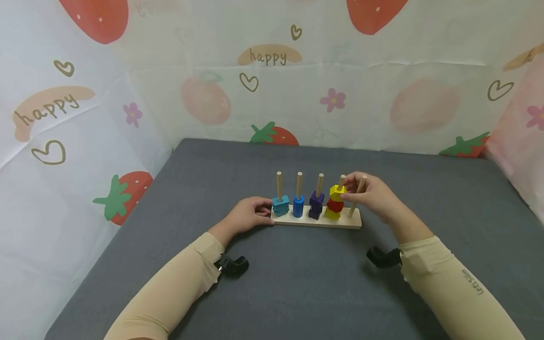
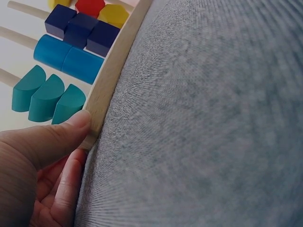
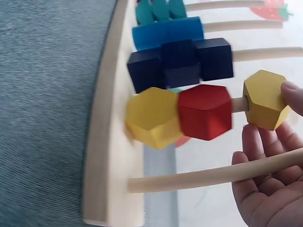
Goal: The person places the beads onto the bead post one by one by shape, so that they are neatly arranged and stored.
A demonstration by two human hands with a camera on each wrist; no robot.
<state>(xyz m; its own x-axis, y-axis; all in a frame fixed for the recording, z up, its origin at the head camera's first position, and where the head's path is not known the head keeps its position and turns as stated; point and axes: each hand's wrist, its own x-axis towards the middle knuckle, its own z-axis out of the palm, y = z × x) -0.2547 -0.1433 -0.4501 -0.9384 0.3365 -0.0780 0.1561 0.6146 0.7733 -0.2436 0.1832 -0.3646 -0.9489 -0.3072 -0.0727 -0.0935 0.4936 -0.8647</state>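
A wooden peg board (image 1: 318,222) with upright pegs stands on the dark cloth. My left hand (image 1: 250,213) grips its left end, the thumb on the front edge in the left wrist view. With thumb and fingertips my right hand (image 1: 370,193) holds a yellow block (image 3: 266,100) threaded on the fourth peg. Just under it, with a short gap of bare peg, sits a red block (image 3: 205,112) on a lower yellow block (image 3: 154,117). The fifth peg (image 3: 189,181) is bare and passes in front of my right fingers.
Teal half-round blocks (image 1: 280,206), blue cylinders (image 1: 298,207) and dark blue cubes (image 1: 316,205) are stacked on the other pegs. Grey cloth (image 1: 297,283) covers the table. Strawberry-printed sheets (image 1: 272,99) rise behind and at both sides.
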